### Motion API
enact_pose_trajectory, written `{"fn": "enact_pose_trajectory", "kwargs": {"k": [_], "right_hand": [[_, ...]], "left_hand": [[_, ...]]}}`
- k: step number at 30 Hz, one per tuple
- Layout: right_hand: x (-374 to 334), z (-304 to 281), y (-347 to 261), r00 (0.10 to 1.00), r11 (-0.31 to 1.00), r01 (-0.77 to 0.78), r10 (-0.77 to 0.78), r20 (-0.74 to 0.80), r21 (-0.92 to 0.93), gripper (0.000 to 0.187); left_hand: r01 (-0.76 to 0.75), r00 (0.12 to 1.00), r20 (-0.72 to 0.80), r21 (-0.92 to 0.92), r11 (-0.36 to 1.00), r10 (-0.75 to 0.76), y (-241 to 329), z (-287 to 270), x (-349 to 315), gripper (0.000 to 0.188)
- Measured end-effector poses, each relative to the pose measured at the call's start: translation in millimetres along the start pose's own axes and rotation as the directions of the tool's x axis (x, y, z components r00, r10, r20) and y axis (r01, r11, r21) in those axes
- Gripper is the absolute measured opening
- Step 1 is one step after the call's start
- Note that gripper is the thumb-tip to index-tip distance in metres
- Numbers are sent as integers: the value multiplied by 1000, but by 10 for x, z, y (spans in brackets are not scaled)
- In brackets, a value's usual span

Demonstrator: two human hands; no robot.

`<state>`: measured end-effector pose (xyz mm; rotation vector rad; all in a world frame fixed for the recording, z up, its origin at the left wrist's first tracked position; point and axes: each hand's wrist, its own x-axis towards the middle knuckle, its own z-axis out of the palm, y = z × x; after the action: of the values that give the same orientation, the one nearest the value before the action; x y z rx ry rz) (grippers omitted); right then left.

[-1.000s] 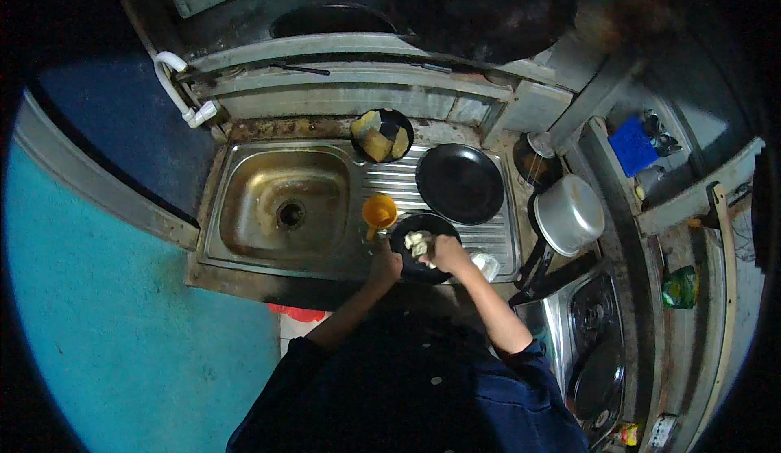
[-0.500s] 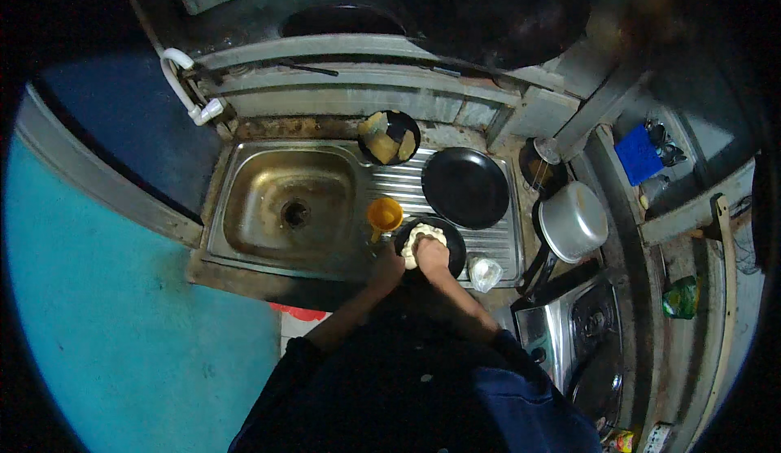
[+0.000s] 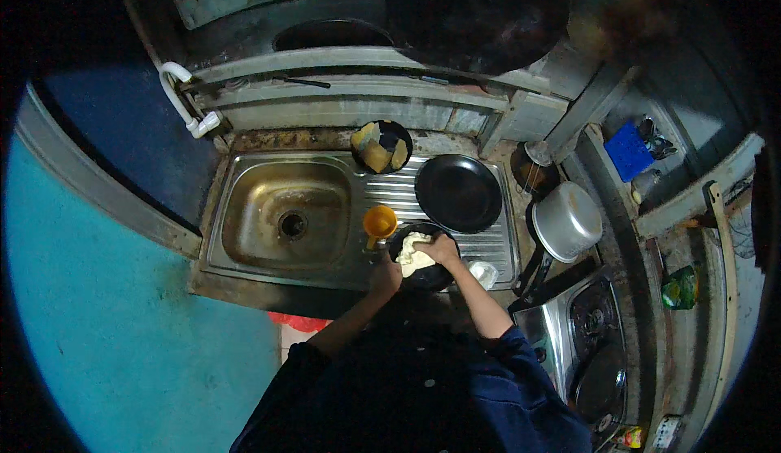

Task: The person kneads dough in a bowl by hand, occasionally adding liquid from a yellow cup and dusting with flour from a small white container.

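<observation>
A pale, lumpy piece of dough (image 3: 413, 259) lies in a round black bowl (image 3: 428, 280) near the front of the steel draining board. My left hand (image 3: 386, 276) is closed on the bowl's left rim. From the right, my right hand (image 3: 441, 250) reaches over the bowl, its fingers gripping the dough's upper right edge. Just beyond my left hand stands an orange mug (image 3: 380, 220). Beside the bowl on the right sits a clear plastic bag (image 3: 484, 274) with something whitish in it.
The sink basin (image 3: 285, 185) is on the left, below a white tap (image 3: 175, 87). Behind the bowl lies a large black pan (image 3: 458, 193); a smaller black pan (image 3: 399, 137) holds brownish pieces. A silver pot (image 3: 571, 224) and a gas stove (image 3: 590, 315) stand at right.
My right hand has shifted from the middle of the dough to its right side, and the dough looks more stretched toward the left. My left hand stays at the bowl's rim.
</observation>
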<state>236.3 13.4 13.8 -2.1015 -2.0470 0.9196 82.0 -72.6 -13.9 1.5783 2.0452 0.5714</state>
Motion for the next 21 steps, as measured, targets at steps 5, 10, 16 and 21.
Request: {"fn": "enact_pose_trajectory", "kwargs": {"k": [5,10,16,21], "right_hand": [[-415,104,-224,943,949,303,-312,-119,-87,34],[-582,517,-185,841,817,400,-507,-187,-416,14],[-287,512,-160,852,846,275,-435,-293,-456,14],[-126,39,-204,976,944,216,-202,83,-248,48]], "left_hand": [[0,997,74,80,997,-5,-32,-29,-35,53],[49,994,98,87,995,-57,-45,-15,-70,51],[-3,996,86,205,979,-15,-104,55,-39,50],[-66,982,-154,244,968,106,110,-225,-122,50]]}}
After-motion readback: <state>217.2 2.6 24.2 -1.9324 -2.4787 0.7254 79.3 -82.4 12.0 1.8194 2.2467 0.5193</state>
